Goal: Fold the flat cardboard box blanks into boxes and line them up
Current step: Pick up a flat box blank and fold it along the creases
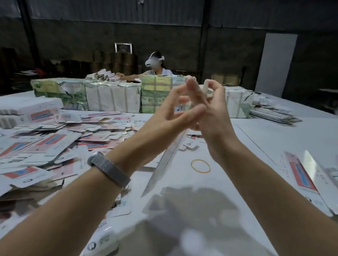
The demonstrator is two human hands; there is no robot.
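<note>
Both hands up mid-air over table (pixel 262 134). Right hand (pixel 212 113) pinches top of long narrow box blank (pixel 166 159), held edge-on, lower end near tabletop. Left hand (pixel 175 112) fingers spread loose against it, grip unclear tbh. Messy pile of flat blanks (pixel 47 142) left, folded boxes (pixel 313 179) right, rubber band (pixel 200 166) just beside.

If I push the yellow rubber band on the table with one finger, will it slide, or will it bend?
The yellow rubber band is a thin loop lying flat, so it probably bends and deforms before sliding. It looks very light, and rubber may grip the white table.
</note>
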